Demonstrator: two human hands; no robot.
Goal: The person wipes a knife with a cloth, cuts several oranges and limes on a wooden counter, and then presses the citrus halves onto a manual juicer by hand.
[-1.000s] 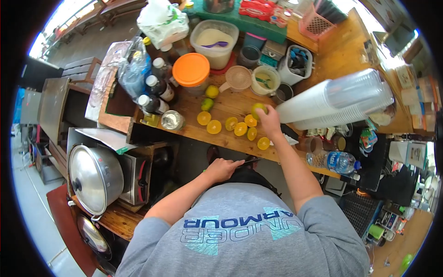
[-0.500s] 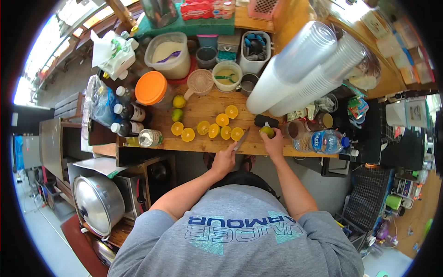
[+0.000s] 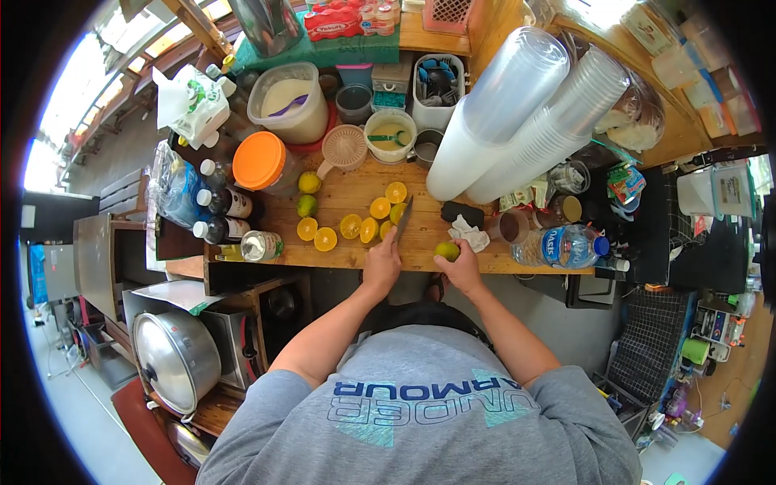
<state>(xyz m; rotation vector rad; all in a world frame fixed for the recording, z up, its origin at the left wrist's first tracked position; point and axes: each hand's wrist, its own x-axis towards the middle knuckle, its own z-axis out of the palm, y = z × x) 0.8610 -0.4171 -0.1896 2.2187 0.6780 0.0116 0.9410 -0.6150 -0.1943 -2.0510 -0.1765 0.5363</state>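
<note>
At the table (image 3: 354, 184), the right hand (image 3: 464, 265) clasps a green fruit (image 3: 445, 250) at its inner side, the left hand (image 3: 383, 262) a knife (image 3: 406, 217).

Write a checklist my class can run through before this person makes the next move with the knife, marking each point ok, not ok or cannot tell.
1. Knife held in the left hand: ok.
2. Green fruit held by the right hand: ok.
3. Blade apart from the right hand: ok.
4. Blade well away from the cut orange halves: not ok, it reaches right up to them.
5. Cutting board under the green fruit: not ok, none is visible on the wooden table.
6. Blade sharp enough: cannot tell.
</note>
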